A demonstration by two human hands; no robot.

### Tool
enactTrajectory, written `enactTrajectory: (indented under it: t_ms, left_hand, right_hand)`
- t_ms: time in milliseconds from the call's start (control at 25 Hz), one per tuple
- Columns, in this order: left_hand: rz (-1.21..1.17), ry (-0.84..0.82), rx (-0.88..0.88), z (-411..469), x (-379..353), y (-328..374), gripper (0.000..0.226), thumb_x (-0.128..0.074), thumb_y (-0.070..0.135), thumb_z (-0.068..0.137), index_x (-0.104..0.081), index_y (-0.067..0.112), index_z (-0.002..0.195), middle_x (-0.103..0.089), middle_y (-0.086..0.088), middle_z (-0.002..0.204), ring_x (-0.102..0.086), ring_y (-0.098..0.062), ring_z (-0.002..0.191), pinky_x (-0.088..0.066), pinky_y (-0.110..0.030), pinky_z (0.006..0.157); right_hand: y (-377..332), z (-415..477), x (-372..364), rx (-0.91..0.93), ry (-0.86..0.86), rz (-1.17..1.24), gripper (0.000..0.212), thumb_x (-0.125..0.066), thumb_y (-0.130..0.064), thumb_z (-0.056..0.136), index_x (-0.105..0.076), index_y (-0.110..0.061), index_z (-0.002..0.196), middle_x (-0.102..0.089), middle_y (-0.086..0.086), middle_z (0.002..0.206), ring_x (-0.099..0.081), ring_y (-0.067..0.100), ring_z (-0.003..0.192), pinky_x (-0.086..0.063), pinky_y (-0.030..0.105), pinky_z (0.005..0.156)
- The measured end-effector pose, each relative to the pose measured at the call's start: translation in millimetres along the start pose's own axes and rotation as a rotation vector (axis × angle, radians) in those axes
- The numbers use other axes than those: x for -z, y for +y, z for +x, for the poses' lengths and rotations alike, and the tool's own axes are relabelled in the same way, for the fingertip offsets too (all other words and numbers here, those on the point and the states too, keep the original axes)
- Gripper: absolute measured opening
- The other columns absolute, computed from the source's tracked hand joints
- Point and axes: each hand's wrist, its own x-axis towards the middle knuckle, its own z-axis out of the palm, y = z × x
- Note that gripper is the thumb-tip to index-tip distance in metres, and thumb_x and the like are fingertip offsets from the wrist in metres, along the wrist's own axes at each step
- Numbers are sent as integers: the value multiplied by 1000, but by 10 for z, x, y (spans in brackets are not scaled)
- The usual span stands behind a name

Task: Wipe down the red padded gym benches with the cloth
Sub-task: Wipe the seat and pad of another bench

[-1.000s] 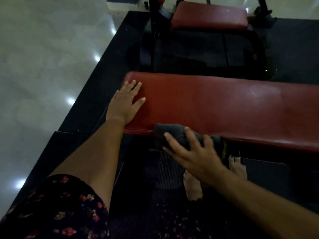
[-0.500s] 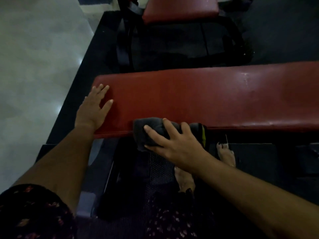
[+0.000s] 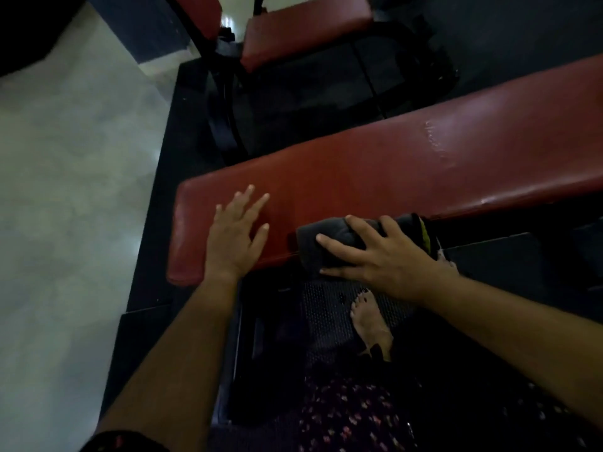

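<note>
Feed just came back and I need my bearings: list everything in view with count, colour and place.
bench: one, red, across the middle.
far pads: two, red, top.
cloth: one, dark grey, bench's near edge.
mat: one, black, under the benches.
floor: pale grey, left.
garment: one, dark floral, bottom.
foot: one in plain view, bare, below the cloth.
left hand: one, flat on the bench's left end.
right hand: one, fingers spread, pressing the cloth.
</note>
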Motion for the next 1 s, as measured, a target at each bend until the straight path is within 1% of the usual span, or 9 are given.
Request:
enactTrajectory:
  t_ms: [120,240,320,440,560,680,800,920,1000]
  left_hand:
    - [-37,-11,-10,121,-178,534,58,-25,48,95,-41,31,148,-29,3,160,-23,-20,148,-10,-44,120]
    - [4,53,-11,101,-323,628,55,-26,47,96,-46,30,145,-43,2,152,-34,-21,144,-22,-45,118]
    - [5,96,-21,106,-343,586,54,-29,45,96,-50,28,143,-49,-1,148,-40,-23,140,-28,-47,114]
    - [21,92,-32,96,-340,560,54,-30,44,96,-49,27,143,-48,-1,148,-40,-23,141,-28,-46,114]
    - [12,92,-19,88,-336,567,54,-30,45,96,-48,28,144,-47,0,149,-38,-22,142,-26,-45,116]
    - [31,74,-24,89,-320,581,55,-29,45,96,-48,26,143,-46,0,149,-37,-22,142,-25,-45,116]
    - [51,-4,-16,119,-278,586,57,-26,46,95,-46,23,143,-41,0,152,-31,-22,145,-21,-46,119]
    - [65,-73,4,151,-236,619,48,-37,35,100,-42,22,146,-35,-1,156,-23,-20,148,-15,-43,122]
    - [87,-91,-5,165,-197,651,49,-45,26,99,-41,20,147,-33,-2,157,-23,-22,148,-13,-43,122]
  right_hand:
    - [209,-419,-46,-55,24,-71,64,-66,-27,79,-50,-41,139,-27,4,156,-39,47,124,-42,55,79]
    - [200,-478,-7,-172,42,-88,64,-66,-30,79,-49,-42,139,-30,5,154,-39,46,123,-42,55,79]
    - [-38,-263,18,-221,35,-84,59,-58,-35,82,-48,-41,140,-31,7,153,-38,49,123,-42,58,80]
    - [-188,-54,1,-138,-17,-80,59,-56,-35,84,-46,-40,142,-27,9,155,-37,50,126,-42,59,81]
    - [128,-344,-37,-77,-2,-131,60,-51,-28,86,-42,-41,145,-26,7,156,-38,48,123,-43,54,78]
    - [370,-790,-90,-111,-2,-135,64,-51,-22,88,-36,-42,147,-31,8,156,-42,46,116,-43,50,74]
    - [365,-676,-22,-175,-25,-117,68,-60,-24,82,-40,-43,145,-36,12,154,-45,46,110,-44,47,69]
    - [250,-370,48,-127,-78,-103,65,-61,-29,81,-45,-43,142,-37,12,153,-49,47,109,-45,46,67]
    - [387,-405,69,-15,-120,-129,68,-66,-29,82,-42,-44,144,-29,10,156,-47,47,112,-43,47,68]
